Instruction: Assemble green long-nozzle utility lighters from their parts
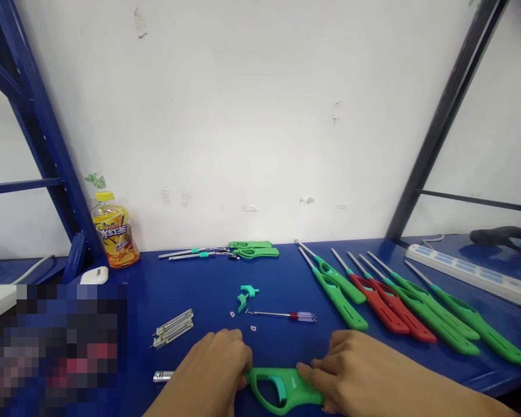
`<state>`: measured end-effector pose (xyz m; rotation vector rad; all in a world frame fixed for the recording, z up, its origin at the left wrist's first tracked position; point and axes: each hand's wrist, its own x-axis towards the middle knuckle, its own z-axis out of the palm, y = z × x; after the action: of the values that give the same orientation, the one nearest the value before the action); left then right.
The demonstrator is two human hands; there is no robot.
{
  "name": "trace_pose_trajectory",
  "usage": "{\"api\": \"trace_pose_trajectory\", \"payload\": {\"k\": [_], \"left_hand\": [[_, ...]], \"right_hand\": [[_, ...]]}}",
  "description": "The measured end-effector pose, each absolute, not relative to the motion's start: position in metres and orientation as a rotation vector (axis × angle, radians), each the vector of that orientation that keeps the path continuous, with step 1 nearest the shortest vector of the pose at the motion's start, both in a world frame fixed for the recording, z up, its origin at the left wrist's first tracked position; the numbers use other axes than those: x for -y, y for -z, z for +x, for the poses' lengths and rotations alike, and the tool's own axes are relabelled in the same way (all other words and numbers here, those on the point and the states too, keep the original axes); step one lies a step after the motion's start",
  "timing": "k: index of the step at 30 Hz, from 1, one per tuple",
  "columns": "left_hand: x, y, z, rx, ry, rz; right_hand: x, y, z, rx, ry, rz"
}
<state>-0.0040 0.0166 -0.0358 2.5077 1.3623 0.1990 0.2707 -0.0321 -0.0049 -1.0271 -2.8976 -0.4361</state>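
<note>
A green utility lighter (pixel 297 385) is gripped at its nozzle end by the left hand (pixel 219 359) and at its handle by the right hand (pixel 345 368), apparently for steadiness, low over the blue table (pixel 178 289); a screwdriver (pixel 293 315) is kept within reach.

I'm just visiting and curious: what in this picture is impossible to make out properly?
All in the head view:
Green plastic lighter: handle end, covered by the right hand.
Silver metal rod: its middle and any joint with the lighter, hidden by the left hand and forearm.
Lower-left corner: blurred into blocks, contents unreadable.
Black object, far right: cut off by the picture's edge.
Tiny pink piece: too small for detail.
</note>
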Motion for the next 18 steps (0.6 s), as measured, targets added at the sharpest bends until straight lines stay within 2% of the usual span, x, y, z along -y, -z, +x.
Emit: {"api": "trace_pose_trajectory", "payload": {"k": [9, 14, 18], "left_hand": [[-0.022, 0.049, -0.006, -1.470, -0.260, 2.397], [-0.021, 0.054, -0.004, -1.529, -0.258, 2.389], [-0.024, 0.053, 0.000, -1.561, -0.243, 2.411]], "right_hand": [[0.006, -0.034, 0.243, 3.222, -0.035, -1.269], [0.008, -0.043, 0.237, 3.279, 0.000, -1.292], [0.013, -0.025, 0.238, 3.211, 0.143, -1.343]]}}
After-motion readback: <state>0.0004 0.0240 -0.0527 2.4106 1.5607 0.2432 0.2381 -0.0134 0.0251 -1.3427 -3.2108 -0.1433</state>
